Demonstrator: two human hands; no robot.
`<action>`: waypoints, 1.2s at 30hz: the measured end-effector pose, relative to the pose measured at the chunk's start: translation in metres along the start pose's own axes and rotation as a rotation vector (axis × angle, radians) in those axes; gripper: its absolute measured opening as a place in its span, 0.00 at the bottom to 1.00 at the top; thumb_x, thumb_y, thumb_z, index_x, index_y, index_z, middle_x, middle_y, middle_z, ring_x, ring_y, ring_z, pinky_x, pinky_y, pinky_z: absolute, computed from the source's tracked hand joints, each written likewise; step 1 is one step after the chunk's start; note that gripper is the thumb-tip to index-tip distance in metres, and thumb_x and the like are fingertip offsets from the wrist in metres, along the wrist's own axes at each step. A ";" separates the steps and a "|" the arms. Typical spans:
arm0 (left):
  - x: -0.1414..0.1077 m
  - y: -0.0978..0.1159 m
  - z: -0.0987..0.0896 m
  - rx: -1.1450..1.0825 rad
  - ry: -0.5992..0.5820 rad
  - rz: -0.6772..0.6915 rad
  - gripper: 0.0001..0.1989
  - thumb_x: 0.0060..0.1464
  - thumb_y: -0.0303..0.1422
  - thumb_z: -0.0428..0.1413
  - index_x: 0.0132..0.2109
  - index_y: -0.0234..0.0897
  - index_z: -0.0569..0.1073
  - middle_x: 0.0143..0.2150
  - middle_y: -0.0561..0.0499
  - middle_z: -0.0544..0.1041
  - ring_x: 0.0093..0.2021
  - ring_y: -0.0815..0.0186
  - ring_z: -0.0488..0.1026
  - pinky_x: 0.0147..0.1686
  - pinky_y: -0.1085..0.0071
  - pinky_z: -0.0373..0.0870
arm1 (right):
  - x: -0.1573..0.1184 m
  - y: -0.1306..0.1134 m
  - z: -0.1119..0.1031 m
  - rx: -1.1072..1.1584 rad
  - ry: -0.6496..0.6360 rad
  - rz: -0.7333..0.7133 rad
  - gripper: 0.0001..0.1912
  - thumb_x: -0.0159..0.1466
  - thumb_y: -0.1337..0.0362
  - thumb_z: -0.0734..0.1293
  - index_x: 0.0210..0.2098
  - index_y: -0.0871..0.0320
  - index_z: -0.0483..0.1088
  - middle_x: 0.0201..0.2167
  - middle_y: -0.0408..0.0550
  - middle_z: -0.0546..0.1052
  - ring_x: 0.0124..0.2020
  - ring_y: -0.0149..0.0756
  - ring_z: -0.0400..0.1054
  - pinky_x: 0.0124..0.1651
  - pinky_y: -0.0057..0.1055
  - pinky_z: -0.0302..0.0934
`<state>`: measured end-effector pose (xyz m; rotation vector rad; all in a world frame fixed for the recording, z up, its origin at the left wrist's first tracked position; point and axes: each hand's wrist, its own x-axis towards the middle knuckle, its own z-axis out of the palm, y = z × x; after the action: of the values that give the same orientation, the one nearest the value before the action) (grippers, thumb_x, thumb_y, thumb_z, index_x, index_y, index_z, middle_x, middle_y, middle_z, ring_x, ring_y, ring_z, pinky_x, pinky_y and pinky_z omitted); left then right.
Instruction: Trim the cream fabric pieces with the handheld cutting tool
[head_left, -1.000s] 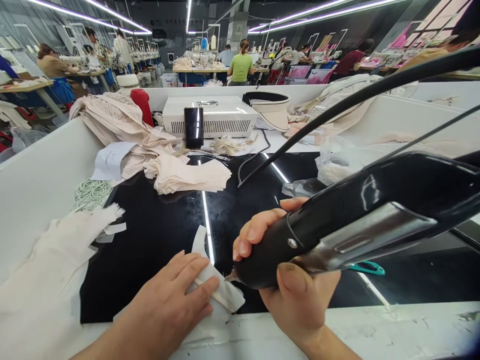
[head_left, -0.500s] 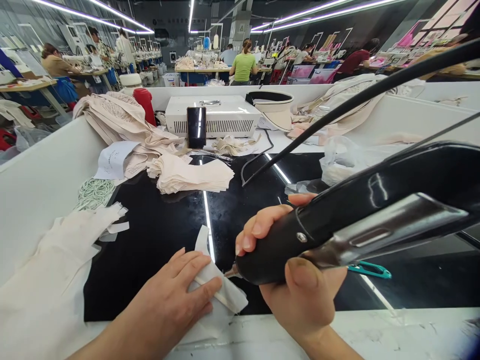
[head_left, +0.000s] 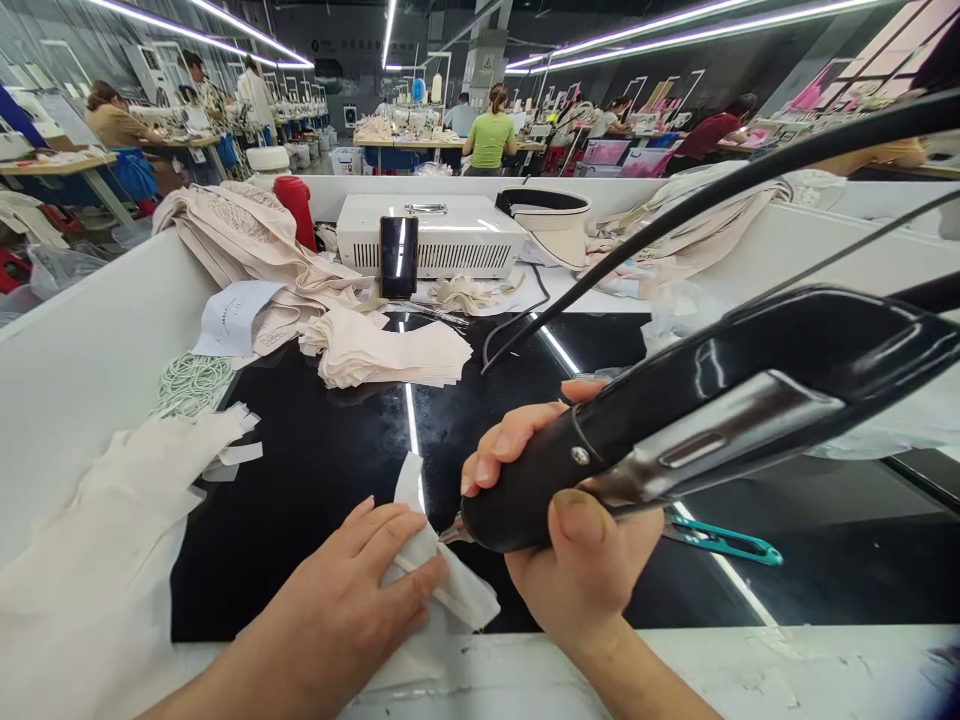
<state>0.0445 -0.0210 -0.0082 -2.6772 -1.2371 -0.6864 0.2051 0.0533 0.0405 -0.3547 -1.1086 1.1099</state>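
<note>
My left hand [head_left: 349, 585] holds a folded off-white fabric piece [head_left: 469, 595] down on the black work surface, its thumb and fingers over the fold. Closed around a black corded handheld tool [head_left: 517, 505] is my right hand [head_left: 577, 560], its thumb by the long metal lever [head_left: 712, 440]. The tool's narrow metal tip [head_left: 454, 532] is at the fabric's right side, close to my left fingertips; I cannot tell whether it touches. More pale fabric lies under my left hand, partly hidden. Teal-handled thread snips [head_left: 727, 540] lie beyond my right hand.
A stack of cream fabric pieces [head_left: 397, 350] lies ahead, with a phone [head_left: 398, 257] and white vented box [head_left: 442, 235] behind. Pale fabric [head_left: 97, 540] and green cord [head_left: 193, 384] are at left. The tool's black cable [head_left: 675, 215] arches at right. Co-workers sit farther back.
My right hand and the tool have shifted slightly left and up, bringing the tip nearer my left fingers. More of the snips shows. My left hand stays on the fabric.
</note>
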 end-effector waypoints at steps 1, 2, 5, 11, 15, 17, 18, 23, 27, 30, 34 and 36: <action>0.000 0.000 0.001 0.000 0.005 -0.002 0.16 0.75 0.31 0.44 0.54 0.38 0.76 0.54 0.38 0.79 0.56 0.55 0.78 0.53 0.50 0.80 | 0.001 0.001 0.001 0.001 0.003 -0.004 0.23 0.60 0.55 0.79 0.51 0.48 0.70 0.31 0.39 0.76 0.25 0.32 0.69 0.26 0.30 0.68; -0.001 0.000 0.001 -0.001 0.009 -0.005 0.16 0.75 0.30 0.44 0.54 0.38 0.76 0.53 0.39 0.79 0.56 0.56 0.78 0.53 0.50 0.80 | 0.001 0.003 0.002 0.001 0.005 -0.005 0.23 0.60 0.55 0.79 0.50 0.48 0.70 0.32 0.39 0.76 0.25 0.32 0.69 0.26 0.30 0.68; -0.002 0.001 0.001 -0.009 0.019 -0.019 0.15 0.74 0.30 0.44 0.54 0.39 0.76 0.54 0.39 0.79 0.56 0.56 0.78 0.54 0.50 0.79 | 0.001 0.004 0.003 -0.027 0.002 0.005 0.18 0.63 0.56 0.77 0.47 0.49 0.70 0.32 0.39 0.77 0.26 0.31 0.71 0.27 0.29 0.70; 0.003 -0.006 -0.005 -0.048 -0.074 0.007 0.14 0.75 0.32 0.45 0.57 0.34 0.72 0.56 0.39 0.78 0.59 0.56 0.76 0.60 0.49 0.75 | 0.001 0.003 0.002 -0.044 0.008 0.006 0.17 0.63 0.56 0.77 0.44 0.50 0.69 0.31 0.39 0.76 0.25 0.31 0.71 0.26 0.29 0.71; 0.013 -0.027 -0.006 -0.146 -0.135 0.047 0.13 0.74 0.29 0.45 0.58 0.32 0.71 0.57 0.41 0.77 0.61 0.57 0.74 0.66 0.50 0.69 | 0.000 0.005 0.002 -0.012 -0.009 -0.009 0.19 0.62 0.57 0.78 0.47 0.50 0.69 0.32 0.39 0.77 0.26 0.30 0.71 0.28 0.28 0.71; 0.017 -0.039 -0.004 -0.212 -0.184 0.069 0.13 0.74 0.27 0.45 0.58 0.33 0.71 0.56 0.42 0.77 0.61 0.59 0.73 0.68 0.52 0.66 | 0.000 0.006 0.002 -0.005 -0.010 -0.005 0.20 0.62 0.57 0.78 0.48 0.50 0.69 0.32 0.39 0.77 0.27 0.30 0.71 0.29 0.28 0.71; 0.018 -0.044 -0.003 -0.240 -0.207 0.076 0.13 0.74 0.26 0.46 0.58 0.34 0.71 0.56 0.43 0.77 0.61 0.60 0.73 0.69 0.53 0.64 | -0.001 0.006 0.001 -0.002 -0.013 -0.002 0.19 0.62 0.57 0.78 0.47 0.50 0.69 0.32 0.39 0.77 0.27 0.30 0.71 0.30 0.28 0.71; 0.017 -0.058 -0.005 -0.309 -0.258 0.070 0.14 0.74 0.26 0.46 0.58 0.35 0.72 0.56 0.44 0.76 0.58 0.63 0.74 0.64 0.63 0.71 | -0.002 0.005 0.000 -0.017 -0.020 -0.002 0.17 0.63 0.56 0.77 0.44 0.49 0.69 0.33 0.39 0.77 0.27 0.30 0.71 0.29 0.29 0.70; 0.012 -0.061 -0.008 -0.340 -0.261 0.066 0.14 0.75 0.28 0.46 0.60 0.35 0.71 0.59 0.44 0.75 0.58 0.63 0.73 0.62 0.65 0.72 | -0.002 0.004 0.000 -0.029 -0.027 0.005 0.18 0.63 0.55 0.77 0.47 0.49 0.69 0.32 0.39 0.76 0.27 0.31 0.70 0.28 0.30 0.69; 0.007 -0.062 -0.006 -0.326 -0.254 0.068 0.14 0.75 0.28 0.47 0.61 0.36 0.71 0.60 0.44 0.75 0.60 0.63 0.73 0.66 0.62 0.69 | 0.000 0.003 0.001 -0.021 -0.016 0.011 0.21 0.62 0.56 0.78 0.50 0.49 0.68 0.32 0.39 0.76 0.26 0.32 0.71 0.27 0.30 0.69; 0.004 -0.064 0.001 -0.288 -0.231 0.090 0.14 0.74 0.28 0.47 0.62 0.37 0.70 0.60 0.43 0.75 0.61 0.62 0.74 0.67 0.57 0.68 | 0.006 0.003 0.003 -0.038 0.007 -0.014 0.22 0.61 0.55 0.78 0.50 0.49 0.69 0.32 0.40 0.76 0.25 0.33 0.70 0.26 0.31 0.68; 0.003 -0.064 0.003 -0.288 -0.216 0.094 0.14 0.74 0.28 0.48 0.62 0.37 0.70 0.61 0.43 0.75 0.61 0.61 0.74 0.68 0.57 0.67 | 0.008 0.005 0.005 -0.061 0.017 -0.031 0.22 0.61 0.53 0.78 0.50 0.49 0.69 0.31 0.40 0.76 0.24 0.33 0.70 0.25 0.32 0.68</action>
<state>-0.0007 0.0239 -0.0147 -3.0954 -1.1219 -0.6174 0.1981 0.0615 0.0435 -0.3928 -1.1310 1.0454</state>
